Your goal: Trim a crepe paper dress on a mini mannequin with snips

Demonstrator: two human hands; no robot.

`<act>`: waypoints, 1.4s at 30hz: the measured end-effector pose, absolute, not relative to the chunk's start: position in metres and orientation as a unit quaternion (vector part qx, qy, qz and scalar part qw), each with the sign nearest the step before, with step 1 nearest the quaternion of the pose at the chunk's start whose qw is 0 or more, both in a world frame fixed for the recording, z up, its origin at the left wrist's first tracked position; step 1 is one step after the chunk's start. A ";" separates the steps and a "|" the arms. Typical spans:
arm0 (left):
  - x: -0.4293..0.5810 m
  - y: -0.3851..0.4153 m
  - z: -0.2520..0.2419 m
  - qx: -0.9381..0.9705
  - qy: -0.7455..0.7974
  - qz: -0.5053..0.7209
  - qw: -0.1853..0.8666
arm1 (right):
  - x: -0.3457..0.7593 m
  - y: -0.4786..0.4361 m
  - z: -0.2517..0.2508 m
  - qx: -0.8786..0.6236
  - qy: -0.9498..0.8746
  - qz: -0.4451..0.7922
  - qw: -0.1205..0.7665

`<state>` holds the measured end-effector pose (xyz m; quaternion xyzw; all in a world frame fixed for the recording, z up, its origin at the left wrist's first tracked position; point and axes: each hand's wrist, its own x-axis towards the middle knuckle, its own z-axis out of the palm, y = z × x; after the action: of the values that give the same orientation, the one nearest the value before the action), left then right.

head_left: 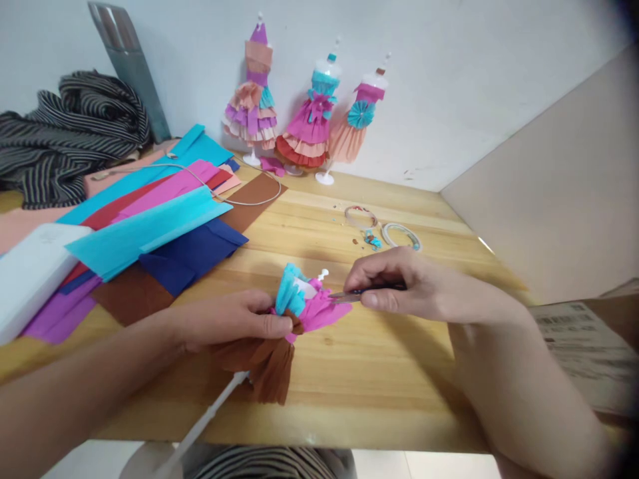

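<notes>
My left hand [249, 318] is closed round the waist of a small doll mannequin, which wears a crepe paper dress. The dress has a turquoise and magenta top [319, 307] and a brown skirt [272, 372]. Its white stand [207, 416] slants down past the table's front edge. Between the thumb and fingers of my right hand [394, 283] are dark-handled tweezers [344, 297]. Their metal tips touch or overlap the magenta paper near the mannequin's shoulder; whether they grip it I cannot tell.
Three dressed mannequins [308, 126] stand by the wall. Folded coloured paper [150, 229], a white box [37, 273] and striped cloth [74, 136] lie at left. Two tape rolls [402, 237] and paper scraps [372, 240] sit behind my right hand. A cardboard box [589, 346] is at right.
</notes>
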<state>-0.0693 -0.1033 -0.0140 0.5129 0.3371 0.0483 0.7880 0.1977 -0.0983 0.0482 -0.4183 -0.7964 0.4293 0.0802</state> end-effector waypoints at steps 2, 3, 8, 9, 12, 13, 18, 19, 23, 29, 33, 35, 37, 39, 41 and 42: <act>-0.069 -0.103 -0.015 0.512 0.332 0.042 0.791 | 0.194 -0.099 0.049 -0.409 -0.794 0.441 0.083; -0.069 -0.103 -0.016 0.512 0.330 0.041 0.792 | 0.193 -0.099 0.049 -0.405 -0.794 0.445 0.085; -0.068 -0.102 -0.021 0.520 0.328 0.031 0.788 | 0.191 -0.102 0.050 -0.405 -0.791 0.450 0.084; -0.068 -0.103 -0.022 0.524 0.326 0.029 0.786 | 0.191 -0.102 0.050 -0.406 -0.791 0.449 0.085; -0.068 -0.103 -0.021 0.532 0.320 0.023 0.784 | 0.191 -0.103 0.050 -0.402 -0.796 0.443 0.088; -0.068 -0.104 -0.021 0.529 0.322 0.020 0.785 | 0.191 -0.103 0.050 -0.401 -0.798 0.441 0.086; -0.069 -0.104 -0.021 0.537 0.319 0.010 0.781 | 0.190 -0.103 0.049 -0.407 -0.800 0.437 0.062; -0.069 -0.104 -0.021 0.541 0.320 0.009 0.777 | 0.190 -0.103 0.048 -0.406 -0.799 0.439 0.062; -0.069 -0.103 -0.021 0.550 0.315 0.003 0.773 | 0.189 -0.103 0.048 -0.400 -0.797 0.446 0.070; -0.069 -0.103 -0.020 0.545 0.323 -0.005 0.773 | 0.187 -0.103 0.047 -0.401 -0.784 0.471 0.058; -0.068 -0.104 -0.020 0.551 0.320 -0.009 0.770 | 0.186 -0.102 0.045 -0.398 -0.785 0.472 0.055; -0.067 -0.104 -0.019 0.549 0.325 -0.011 0.770 | 0.187 -0.102 0.044 -0.398 -0.787 0.468 0.061; -0.067 -0.104 -0.018 0.541 0.335 -0.011 0.772 | 0.187 -0.103 0.043 -0.398 -0.789 0.463 0.067; -0.067 -0.104 -0.018 0.534 0.340 -0.012 0.774 | 0.187 -0.103 0.043 -0.400 -0.791 0.458 0.068; -0.068 -0.104 -0.018 0.536 0.336 -0.016 0.774 | 0.188 -0.104 0.044 -0.402 -0.794 0.451 0.067; -0.068 -0.104 -0.019 0.543 0.337 -0.019 0.769 | 0.188 -0.104 0.045 -0.402 -0.796 0.448 0.066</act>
<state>-0.0684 -0.1037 -0.0185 0.5432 0.3371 -0.0185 0.7688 0.1883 -0.1038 0.0445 -0.4019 -0.7960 0.4478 0.0662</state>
